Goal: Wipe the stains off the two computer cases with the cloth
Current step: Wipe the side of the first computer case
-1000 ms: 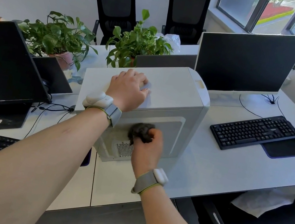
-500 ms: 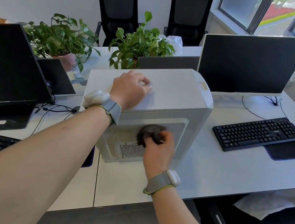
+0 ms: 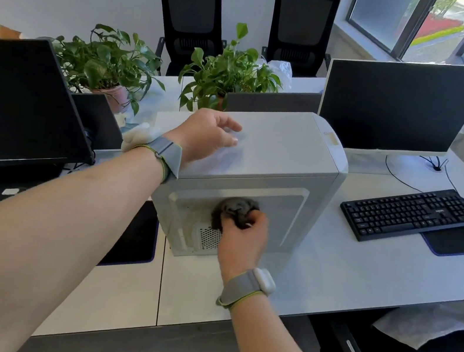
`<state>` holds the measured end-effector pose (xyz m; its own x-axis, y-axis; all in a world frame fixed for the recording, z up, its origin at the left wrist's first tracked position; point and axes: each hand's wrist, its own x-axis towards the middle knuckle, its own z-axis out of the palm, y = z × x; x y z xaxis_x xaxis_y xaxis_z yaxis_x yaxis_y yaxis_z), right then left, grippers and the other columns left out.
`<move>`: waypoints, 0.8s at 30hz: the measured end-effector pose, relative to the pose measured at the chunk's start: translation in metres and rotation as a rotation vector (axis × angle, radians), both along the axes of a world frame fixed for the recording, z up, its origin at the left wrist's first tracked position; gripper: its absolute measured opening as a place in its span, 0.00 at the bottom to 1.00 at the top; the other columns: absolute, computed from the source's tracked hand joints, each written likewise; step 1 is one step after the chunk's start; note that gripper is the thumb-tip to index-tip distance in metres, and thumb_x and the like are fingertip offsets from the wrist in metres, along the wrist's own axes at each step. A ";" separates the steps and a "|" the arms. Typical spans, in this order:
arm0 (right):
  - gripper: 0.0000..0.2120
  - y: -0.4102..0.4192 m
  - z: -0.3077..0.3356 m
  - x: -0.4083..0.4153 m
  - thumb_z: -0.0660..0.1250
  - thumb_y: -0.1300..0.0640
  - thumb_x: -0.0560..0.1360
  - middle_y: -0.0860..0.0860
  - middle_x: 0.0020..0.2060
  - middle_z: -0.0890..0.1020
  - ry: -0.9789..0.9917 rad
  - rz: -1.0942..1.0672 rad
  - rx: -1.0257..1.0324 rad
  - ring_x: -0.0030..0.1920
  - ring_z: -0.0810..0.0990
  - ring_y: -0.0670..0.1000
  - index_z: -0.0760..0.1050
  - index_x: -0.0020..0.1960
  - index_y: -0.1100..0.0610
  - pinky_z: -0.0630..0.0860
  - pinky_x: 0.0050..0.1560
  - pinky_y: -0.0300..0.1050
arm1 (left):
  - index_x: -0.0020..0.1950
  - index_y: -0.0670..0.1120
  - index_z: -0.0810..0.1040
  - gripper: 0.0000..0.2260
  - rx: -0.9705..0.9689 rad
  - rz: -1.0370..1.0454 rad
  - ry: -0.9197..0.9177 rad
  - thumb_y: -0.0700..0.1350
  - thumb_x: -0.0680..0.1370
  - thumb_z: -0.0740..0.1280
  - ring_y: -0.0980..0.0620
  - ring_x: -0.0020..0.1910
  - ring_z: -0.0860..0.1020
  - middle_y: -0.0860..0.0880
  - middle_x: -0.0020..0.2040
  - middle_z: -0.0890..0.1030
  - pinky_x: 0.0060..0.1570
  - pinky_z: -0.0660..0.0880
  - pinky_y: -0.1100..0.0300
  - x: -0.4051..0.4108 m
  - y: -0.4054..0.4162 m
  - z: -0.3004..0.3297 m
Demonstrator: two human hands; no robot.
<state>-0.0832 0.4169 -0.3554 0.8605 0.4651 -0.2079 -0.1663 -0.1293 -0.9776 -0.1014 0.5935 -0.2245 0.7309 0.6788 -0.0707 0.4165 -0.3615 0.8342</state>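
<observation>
The case (image 3: 274, 155) stood on the desk (image 3: 363, 270). The left hand (image 3: 206, 137) lay flat on its top. The right hand (image 3: 241, 236) squeezed the cloth (image 3: 234, 207) against its near side. Unwiped side stretched away to the right.

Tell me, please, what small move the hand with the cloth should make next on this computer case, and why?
Probably a short stroke down and to the left. The right hand grips the bunched dark cloth against the side panel of the white computer case, and a faint smudge seems to remain just left of the cloth, above the vent grille. The left hand rests on top, steadying the case.
</observation>
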 end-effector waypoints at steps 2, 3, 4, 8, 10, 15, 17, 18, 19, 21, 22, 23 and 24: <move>0.16 -0.009 0.001 0.013 0.75 0.61 0.72 0.49 0.45 0.80 0.003 -0.122 0.021 0.45 0.80 0.47 0.73 0.55 0.53 0.73 0.43 0.37 | 0.69 0.51 0.80 0.18 0.296 -0.168 0.225 0.49 0.79 0.72 0.52 0.75 0.70 0.51 0.76 0.73 0.77 0.63 0.51 -0.010 0.007 0.001; 0.16 -0.015 0.001 0.022 0.75 0.62 0.72 0.50 0.46 0.81 -0.016 -0.198 0.026 0.45 0.81 0.49 0.73 0.56 0.53 0.73 0.43 0.37 | 0.72 0.53 0.78 0.21 0.477 -0.207 0.302 0.56 0.79 0.69 0.52 0.78 0.66 0.52 0.78 0.70 0.79 0.58 0.50 -0.017 0.009 -0.002; 0.17 -0.019 0.002 0.030 0.74 0.62 0.73 0.50 0.47 0.81 -0.032 -0.268 0.023 0.46 0.81 0.49 0.72 0.57 0.53 0.73 0.43 0.36 | 0.74 0.56 0.75 0.24 0.622 -0.211 0.339 0.62 0.80 0.65 0.51 0.80 0.62 0.52 0.80 0.67 0.79 0.55 0.46 -0.024 0.011 -0.006; 0.16 -0.007 0.002 0.021 0.73 0.60 0.75 0.47 0.47 0.81 -0.010 -0.323 0.019 0.47 0.82 0.48 0.73 0.59 0.49 0.75 0.48 0.41 | 0.75 0.65 0.70 0.26 0.684 -0.154 0.343 0.69 0.79 0.55 0.50 0.80 0.60 0.52 0.81 0.65 0.76 0.54 0.38 -0.037 0.016 -0.024; 0.15 0.013 0.000 -0.012 0.73 0.58 0.75 0.48 0.49 0.81 -0.051 -0.202 -0.016 0.47 0.81 0.49 0.73 0.57 0.46 0.75 0.49 0.42 | 0.74 0.65 0.71 0.26 0.701 -0.139 0.336 0.69 0.78 0.55 0.50 0.79 0.62 0.53 0.80 0.66 0.76 0.55 0.40 -0.037 0.017 -0.023; 0.16 0.030 -0.006 -0.059 0.73 0.63 0.73 0.51 0.52 0.79 -0.105 0.040 -0.007 0.50 0.79 0.48 0.74 0.55 0.48 0.77 0.50 0.46 | 0.73 0.67 0.72 0.25 0.693 -0.127 0.333 0.70 0.77 0.56 0.51 0.78 0.63 0.54 0.79 0.67 0.75 0.55 0.42 -0.037 0.018 -0.022; 0.18 0.024 -0.001 -0.047 0.74 0.63 0.74 0.52 0.52 0.82 -0.039 -0.136 0.111 0.50 0.82 0.50 0.74 0.56 0.47 0.80 0.53 0.48 | 0.73 0.67 0.72 0.25 0.696 -0.122 0.321 0.70 0.77 0.57 0.51 0.78 0.63 0.54 0.79 0.68 0.75 0.55 0.42 -0.036 0.019 -0.023; 0.18 0.023 0.001 -0.039 0.75 0.62 0.74 0.52 0.51 0.82 -0.020 -0.246 0.136 0.50 0.83 0.51 0.74 0.57 0.47 0.81 0.54 0.50 | 0.73 0.67 0.72 0.25 0.701 -0.118 0.319 0.70 0.77 0.57 0.51 0.78 0.63 0.55 0.79 0.68 0.75 0.56 0.42 -0.036 0.020 -0.023; 0.17 0.023 0.004 -0.033 0.74 0.60 0.75 0.51 0.51 0.83 -0.010 -0.330 0.122 0.49 0.83 0.51 0.73 0.59 0.47 0.81 0.55 0.51 | 0.73 0.67 0.72 0.25 0.704 -0.113 0.321 0.70 0.77 0.57 0.51 0.78 0.63 0.55 0.79 0.68 0.75 0.56 0.42 -0.036 0.020 -0.023; 0.16 0.029 0.007 -0.033 0.72 0.58 0.76 0.51 0.52 0.82 -0.003 -0.394 0.059 0.49 0.83 0.52 0.73 0.59 0.45 0.81 0.55 0.53 | 0.72 0.67 0.73 0.25 0.700 -0.108 0.326 0.71 0.77 0.57 0.51 0.77 0.64 0.55 0.78 0.68 0.74 0.56 0.42 -0.035 0.020 -0.024; 0.15 0.034 0.007 -0.040 0.71 0.58 0.76 0.52 0.52 0.82 -0.012 -0.372 0.024 0.49 0.82 0.52 0.73 0.58 0.44 0.80 0.55 0.53 | 0.72 0.67 0.73 0.26 0.697 -0.108 0.328 0.71 0.76 0.57 0.51 0.77 0.64 0.55 0.78 0.68 0.74 0.56 0.42 -0.035 0.020 -0.023; 0.15 0.039 0.007 -0.051 0.71 0.58 0.75 0.53 0.53 0.81 -0.025 -0.320 -0.001 0.49 0.82 0.52 0.73 0.56 0.44 0.80 0.55 0.53 | 0.72 0.68 0.73 0.26 0.696 -0.107 0.331 0.71 0.76 0.57 0.51 0.77 0.64 0.55 0.78 0.69 0.73 0.56 0.42 -0.035 0.020 -0.023; 0.15 0.044 0.005 -0.064 0.70 0.60 0.74 0.53 0.53 0.80 -0.039 -0.245 -0.024 0.49 0.81 0.52 0.73 0.55 0.44 0.79 0.54 0.53 | 0.72 0.68 0.73 0.26 0.696 -0.105 0.333 0.71 0.75 0.56 0.50 0.77 0.64 0.55 0.78 0.69 0.73 0.57 0.42 -0.035 0.020 -0.023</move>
<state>-0.1471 0.4613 -0.3507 0.9545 0.2369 -0.1813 -0.1582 -0.1134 -0.9809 -0.1361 0.6130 -0.2474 0.8088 0.5758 0.1192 0.5398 -0.8075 0.2378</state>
